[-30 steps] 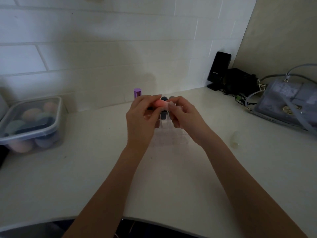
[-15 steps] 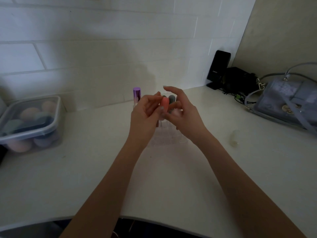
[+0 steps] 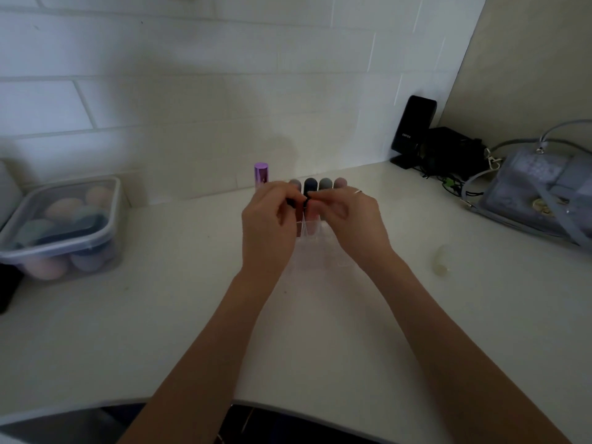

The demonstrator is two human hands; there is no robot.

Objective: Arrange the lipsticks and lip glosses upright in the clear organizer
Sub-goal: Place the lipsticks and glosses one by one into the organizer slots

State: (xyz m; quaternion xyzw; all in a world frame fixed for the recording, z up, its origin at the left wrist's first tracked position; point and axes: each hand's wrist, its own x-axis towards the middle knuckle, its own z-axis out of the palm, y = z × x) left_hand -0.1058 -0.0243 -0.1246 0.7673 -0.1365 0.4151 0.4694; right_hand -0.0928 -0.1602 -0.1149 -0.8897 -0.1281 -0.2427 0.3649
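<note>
A clear organizer [image 3: 320, 256] stands at the middle of the white counter. Its back row holds several upright lipsticks: a dark one [image 3: 309, 185], a grey one [image 3: 325, 184] and a pink one [image 3: 340, 182]. A purple tube [image 3: 261, 175] rises at the organizer's back left. My left hand [image 3: 269, 224] and my right hand [image 3: 350, 219] meet over the organizer. Their fingertips pinch the dark top of a coral lipstick [image 3: 312, 216], which stands upright and low in a front slot. My fingers hide most of it.
A lidded plastic box of makeup sponges [image 3: 61, 225] sits at the left. A black speaker [image 3: 413, 129] with cables and a grey handbag [image 3: 541, 190] fill the back right corner. A small clear object [image 3: 441, 261] lies to the right of the organizer.
The coral lipstick was held level between both hands, then turned upright. It now stands lower, down in the organizer, and both hands have dropped with it.
</note>
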